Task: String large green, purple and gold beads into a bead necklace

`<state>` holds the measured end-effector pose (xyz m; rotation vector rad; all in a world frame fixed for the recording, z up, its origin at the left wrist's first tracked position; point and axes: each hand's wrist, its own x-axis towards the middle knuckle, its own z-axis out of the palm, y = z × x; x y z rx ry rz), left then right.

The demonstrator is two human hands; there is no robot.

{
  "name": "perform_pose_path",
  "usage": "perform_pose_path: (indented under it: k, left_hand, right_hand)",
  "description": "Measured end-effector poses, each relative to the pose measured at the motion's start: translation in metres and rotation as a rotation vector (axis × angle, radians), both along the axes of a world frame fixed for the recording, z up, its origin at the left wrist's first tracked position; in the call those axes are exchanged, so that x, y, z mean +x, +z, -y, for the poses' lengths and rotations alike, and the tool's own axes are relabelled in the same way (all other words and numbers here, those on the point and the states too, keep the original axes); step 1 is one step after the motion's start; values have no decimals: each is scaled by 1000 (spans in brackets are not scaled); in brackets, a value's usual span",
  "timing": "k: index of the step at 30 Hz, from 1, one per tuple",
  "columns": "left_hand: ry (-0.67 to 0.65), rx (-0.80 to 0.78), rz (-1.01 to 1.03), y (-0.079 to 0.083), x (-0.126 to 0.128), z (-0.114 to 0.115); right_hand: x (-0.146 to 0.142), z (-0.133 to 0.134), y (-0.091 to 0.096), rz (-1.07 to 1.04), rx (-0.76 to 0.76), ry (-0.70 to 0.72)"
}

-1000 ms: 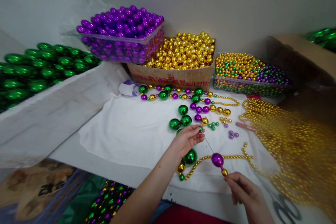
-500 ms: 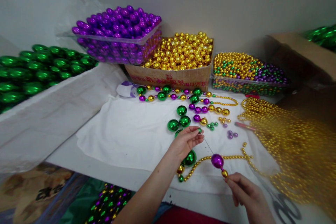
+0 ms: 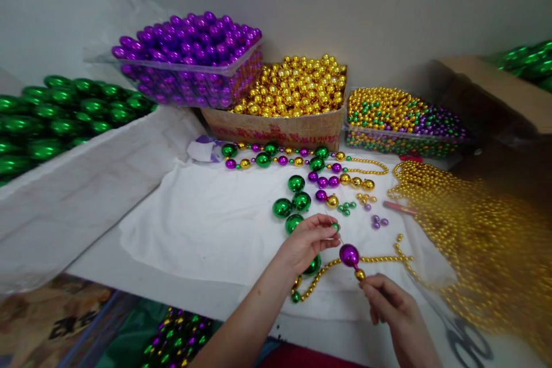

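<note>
My left hand (image 3: 311,238) is closed in a pinch on a small green bead (image 3: 335,227), with a thin needle or wire passing through it. That line runs down to a large purple bead (image 3: 349,255), a short way below the green one. My right hand (image 3: 390,306) pinches at a small gold bead (image 3: 360,275) just under the purple bead. Behind these, a strand of small gold beads (image 3: 379,259) lies on the white cloth (image 3: 207,230). Large green beads (image 3: 282,208) rest beyond my left hand, one partly hidden by it.
Tubs of purple beads (image 3: 194,40), gold beads (image 3: 297,89) and mixed small beads (image 3: 392,112) stand at the back. A finished-looking bead strand (image 3: 263,159) lies before them. Heaped gold strands (image 3: 483,241) cover the right, with scissors (image 3: 468,339) nearby. A box of green beads (image 3: 64,109) stands left.
My hands have come closer together: the left moved slightly down and right, the right up and left. The gap between the green bead and the purple bead has shrunk.
</note>
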<state>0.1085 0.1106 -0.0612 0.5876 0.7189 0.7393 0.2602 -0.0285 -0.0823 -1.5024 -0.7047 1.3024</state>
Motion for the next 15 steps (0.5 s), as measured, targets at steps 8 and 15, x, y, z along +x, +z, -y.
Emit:
perform_pose_path:
  k: [8, 15]
  left_hand:
    - [-103, 263, -249, 4, 6, 3]
    - [-58, 321, -251, 13, 17, -4]
  right_hand:
    - [7, -5, -21, -107, 57, -95]
    - [10, -8, -21, 0, 37, -81]
